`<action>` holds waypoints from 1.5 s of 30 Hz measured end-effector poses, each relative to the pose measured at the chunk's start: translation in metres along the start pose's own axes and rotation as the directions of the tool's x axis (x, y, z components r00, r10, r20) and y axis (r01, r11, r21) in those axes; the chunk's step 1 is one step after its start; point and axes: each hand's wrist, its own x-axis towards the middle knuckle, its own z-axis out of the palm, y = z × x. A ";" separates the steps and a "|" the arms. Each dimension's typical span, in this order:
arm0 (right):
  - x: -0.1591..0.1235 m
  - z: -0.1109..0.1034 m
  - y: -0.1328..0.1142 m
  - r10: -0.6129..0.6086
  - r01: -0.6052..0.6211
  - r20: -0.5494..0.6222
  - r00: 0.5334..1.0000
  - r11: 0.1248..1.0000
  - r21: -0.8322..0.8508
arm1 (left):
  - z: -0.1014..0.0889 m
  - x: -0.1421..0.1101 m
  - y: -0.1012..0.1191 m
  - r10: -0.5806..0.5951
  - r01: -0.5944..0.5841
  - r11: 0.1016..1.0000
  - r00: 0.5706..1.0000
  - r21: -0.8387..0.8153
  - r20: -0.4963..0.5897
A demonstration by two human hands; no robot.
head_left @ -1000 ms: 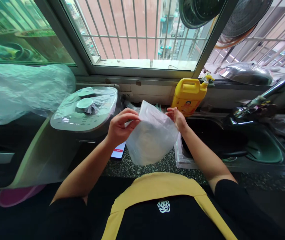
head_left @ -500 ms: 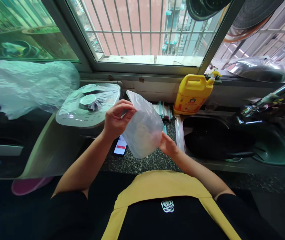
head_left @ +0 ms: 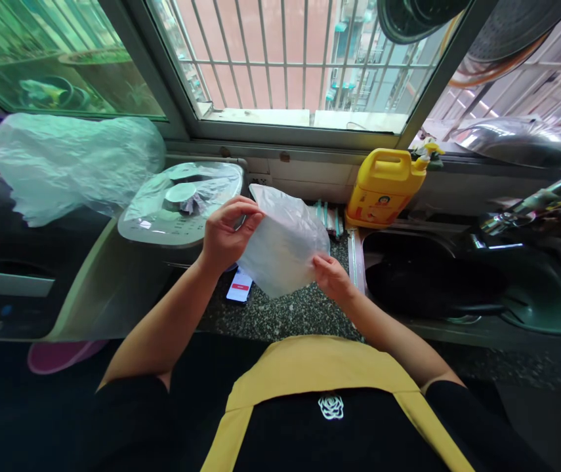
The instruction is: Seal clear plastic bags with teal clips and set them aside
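A clear plastic bag (head_left: 285, 242) hangs in the air above the speckled countertop (head_left: 285, 314). My left hand (head_left: 226, 233) pinches the bag's upper left corner with fingers closed. My right hand (head_left: 332, 278) grips the bag's lower right edge, also closed. Beneath the bag on the counter lies a phone (head_left: 239, 287) with a lit screen, partly hidden by my left wrist.
A rice cooker (head_left: 182, 203) wrapped in plastic stands to the left, with a large crumpled plastic sheet (head_left: 73, 164) beyond it. A yellow jug (head_left: 383, 187) stands by the window sill. To the right is a sink (head_left: 437, 282) with a dark pan, a green basin (head_left: 546, 308) and a faucet (head_left: 521, 210).
My right hand dropped from the bag's top right corner to its lower right edge. The bag turned and drew closer to my left hand, which kept its pinch.
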 end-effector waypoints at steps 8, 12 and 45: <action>0.004 -0.013 -0.007 -0.125 0.115 -0.091 0.988 0.987 -0.110 | 0.002 -0.001 -0.005 -0.030 0.034 0.998 0.996 0.049 -0.088; 0.004 -0.018 -0.014 -0.225 0.187 -0.095 0.970 0.936 -0.298 | 0.001 -0.004 -0.013 -0.020 0.034 0.992 0.992 0.118 -0.123; 0.006 0.035 -0.066 -0.218 0.596 0.836 0.505 -0.612 -0.520 | 0.035 -0.038 -0.003 0.187 -0.228 0.959 0.955 0.169 0.231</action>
